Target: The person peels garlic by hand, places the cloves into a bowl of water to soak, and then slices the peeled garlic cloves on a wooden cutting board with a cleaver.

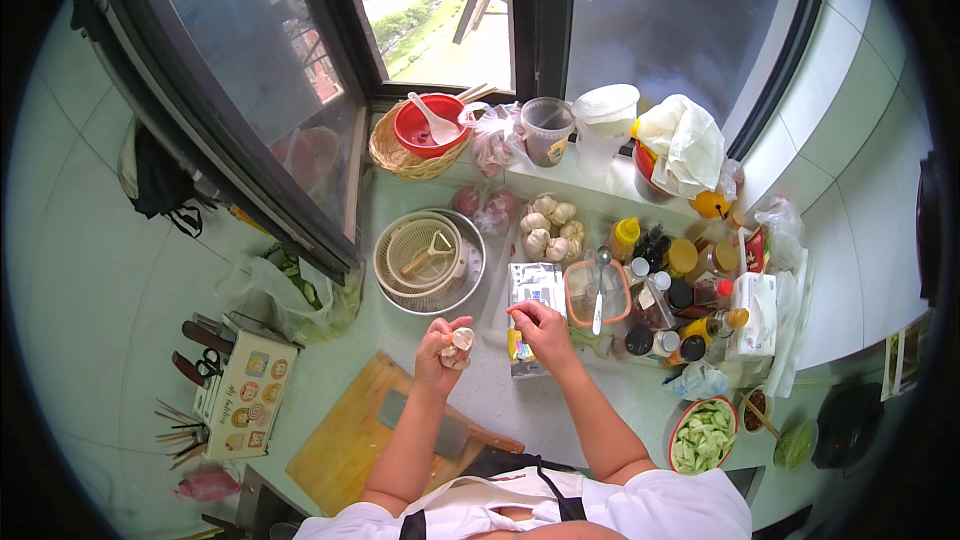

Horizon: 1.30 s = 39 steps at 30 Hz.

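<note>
Between our hands, above the counter: garlic bulb (459, 345) cupped in left hand (441, 347), fingers curled round it. Right hand (541, 329) just beside it, to the right, fingertips pinched; can't tell on what. Beyond: more garlic heads (552, 227), stacked colander bowls (430, 260) holding a peeler, tub (597, 292) with spoon.

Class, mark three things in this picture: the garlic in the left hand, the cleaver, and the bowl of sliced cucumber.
garlic (460, 343), head view, its pale skin.
cleaver (450, 433), head view, flat of the blade.
bowl of sliced cucumber (678, 430), head view, left red rim.
</note>
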Each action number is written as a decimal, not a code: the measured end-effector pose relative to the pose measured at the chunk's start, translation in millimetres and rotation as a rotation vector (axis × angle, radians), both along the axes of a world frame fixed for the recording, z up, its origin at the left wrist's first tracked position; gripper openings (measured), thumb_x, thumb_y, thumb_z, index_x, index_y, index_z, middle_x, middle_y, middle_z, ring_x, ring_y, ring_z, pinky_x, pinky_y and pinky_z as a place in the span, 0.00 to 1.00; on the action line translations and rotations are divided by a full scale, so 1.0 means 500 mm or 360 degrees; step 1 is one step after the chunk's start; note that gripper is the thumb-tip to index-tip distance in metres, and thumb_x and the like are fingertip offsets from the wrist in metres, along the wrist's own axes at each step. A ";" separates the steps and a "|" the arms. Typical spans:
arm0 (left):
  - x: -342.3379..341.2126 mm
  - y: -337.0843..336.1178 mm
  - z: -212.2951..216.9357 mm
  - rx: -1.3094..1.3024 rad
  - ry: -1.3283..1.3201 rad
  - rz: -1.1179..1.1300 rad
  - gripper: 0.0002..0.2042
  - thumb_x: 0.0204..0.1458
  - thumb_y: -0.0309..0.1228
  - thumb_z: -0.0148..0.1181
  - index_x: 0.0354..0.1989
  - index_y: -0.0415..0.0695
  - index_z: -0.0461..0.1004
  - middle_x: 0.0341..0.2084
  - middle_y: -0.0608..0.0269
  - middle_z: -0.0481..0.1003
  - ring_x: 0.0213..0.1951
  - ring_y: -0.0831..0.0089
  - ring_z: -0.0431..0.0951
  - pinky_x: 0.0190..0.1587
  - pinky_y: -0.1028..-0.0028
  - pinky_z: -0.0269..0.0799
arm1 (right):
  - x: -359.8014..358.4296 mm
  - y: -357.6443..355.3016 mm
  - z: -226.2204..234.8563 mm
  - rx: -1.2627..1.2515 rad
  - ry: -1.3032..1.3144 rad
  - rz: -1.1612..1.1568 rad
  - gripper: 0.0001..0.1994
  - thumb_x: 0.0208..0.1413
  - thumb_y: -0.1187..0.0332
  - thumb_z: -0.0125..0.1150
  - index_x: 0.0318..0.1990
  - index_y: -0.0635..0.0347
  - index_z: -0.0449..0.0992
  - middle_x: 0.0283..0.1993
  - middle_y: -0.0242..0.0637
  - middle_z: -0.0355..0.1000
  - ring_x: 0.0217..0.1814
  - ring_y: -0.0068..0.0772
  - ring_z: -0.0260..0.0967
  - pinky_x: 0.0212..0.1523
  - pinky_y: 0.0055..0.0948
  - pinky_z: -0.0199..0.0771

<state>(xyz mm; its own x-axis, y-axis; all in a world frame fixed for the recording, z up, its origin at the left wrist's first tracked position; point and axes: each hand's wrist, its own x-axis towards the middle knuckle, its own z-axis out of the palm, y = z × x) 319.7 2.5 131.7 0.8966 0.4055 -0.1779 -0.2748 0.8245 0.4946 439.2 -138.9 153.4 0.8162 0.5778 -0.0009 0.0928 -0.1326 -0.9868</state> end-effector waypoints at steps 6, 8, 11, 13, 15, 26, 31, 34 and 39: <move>0.012 0.014 -0.023 0.0011 0.0069 -0.0066 0.02 0.36 0.25 0.48 0.19 0.44 0.61 0.22 0.60 0.66 0.20 0.75 0.63 0.14 0.82 0.56 | 0.014 0.012 -0.029 0.0067 0.0229 0.0033 0.07 0.49 0.69 0.51 0.31 0.63 0.72 0.19 0.28 0.64 0.18 0.14 0.58 0.18 0.17 0.59; 0.016 0.019 -0.033 0.0022 0.0082 -0.0069 0.03 0.37 0.24 0.48 0.19 0.44 0.61 0.21 0.61 0.65 0.21 0.76 0.62 0.14 0.82 0.56 | 0.015 0.019 -0.041 0.0061 0.0265 0.0037 0.07 0.50 0.70 0.50 0.31 0.64 0.71 0.19 0.25 0.63 0.19 0.13 0.57 0.19 0.15 0.59; 0.030 0.020 -0.047 0.0008 0.0069 -0.0102 0.03 0.38 0.24 0.48 0.20 0.44 0.61 0.21 0.61 0.64 0.21 0.76 0.62 0.15 0.82 0.56 | 0.021 0.031 -0.074 0.0041 0.0216 0.0007 0.06 0.48 0.70 0.52 0.31 0.62 0.72 0.19 0.29 0.66 0.18 0.15 0.59 0.18 0.17 0.59; 0.036 0.022 -0.052 -0.0039 0.0063 -0.0115 0.03 0.39 0.24 0.48 0.21 0.45 0.61 0.21 0.61 0.64 0.21 0.76 0.62 0.16 0.82 0.57 | 0.020 0.042 -0.069 -0.0013 0.0178 0.0020 0.06 0.47 0.70 0.53 0.31 0.63 0.72 0.20 0.29 0.66 0.19 0.16 0.60 0.20 0.18 0.61; 0.039 0.017 -0.065 -0.0057 0.0071 -0.0095 0.03 0.39 0.23 0.47 0.22 0.45 0.61 0.21 0.61 0.64 0.22 0.76 0.62 0.16 0.82 0.57 | 0.023 0.054 -0.069 -0.0040 0.0155 0.0030 0.06 0.45 0.71 0.54 0.31 0.63 0.72 0.22 0.31 0.68 0.21 0.17 0.64 0.23 0.19 0.65; 0.015 0.039 -0.087 -0.0184 0.0091 -0.0272 0.05 0.34 0.20 0.42 0.22 0.41 0.64 0.21 0.61 0.64 0.21 0.74 0.62 0.18 0.78 0.58 | -0.024 0.060 -0.049 -0.0086 0.0242 0.0032 0.07 0.45 0.75 0.52 0.34 0.64 0.70 0.28 0.32 0.69 0.26 0.18 0.66 0.25 0.18 0.69; -0.020 0.051 -0.086 -0.0218 0.0088 -0.0242 0.03 0.35 0.21 0.42 0.21 0.41 0.63 0.20 0.61 0.63 0.22 0.72 0.62 0.21 0.76 0.59 | -0.052 0.064 -0.045 -0.0112 0.0106 0.0017 0.07 0.46 0.76 0.51 0.34 0.64 0.70 0.27 0.32 0.68 0.26 0.18 0.66 0.24 0.18 0.69; -0.015 0.047 -0.096 -0.0250 0.0029 -0.0293 0.02 0.36 0.23 0.43 0.21 0.42 0.63 0.20 0.61 0.62 0.22 0.71 0.62 0.22 0.74 0.60 | -0.053 0.058 -0.038 -0.0110 0.0095 -0.0024 0.07 0.45 0.77 0.51 0.34 0.64 0.71 0.26 0.31 0.69 0.25 0.18 0.66 0.23 0.18 0.68; -0.008 0.018 -0.083 -0.0344 -0.0103 -0.0304 0.03 0.36 0.27 0.45 0.19 0.42 0.63 0.19 0.61 0.62 0.23 0.70 0.64 0.22 0.73 0.60 | -0.048 0.050 -0.027 -0.0114 -0.0137 0.0006 0.08 0.43 0.77 0.52 0.33 0.63 0.71 0.26 0.32 0.69 0.25 0.19 0.67 0.25 0.19 0.69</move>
<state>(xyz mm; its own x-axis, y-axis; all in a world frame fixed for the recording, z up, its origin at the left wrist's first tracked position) 315.7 11.7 90.4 0.9654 0.1871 -0.1816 -0.1297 0.9488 0.2882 415.1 -113.7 140.1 0.8130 0.5816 0.0276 0.1773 -0.2021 -0.9632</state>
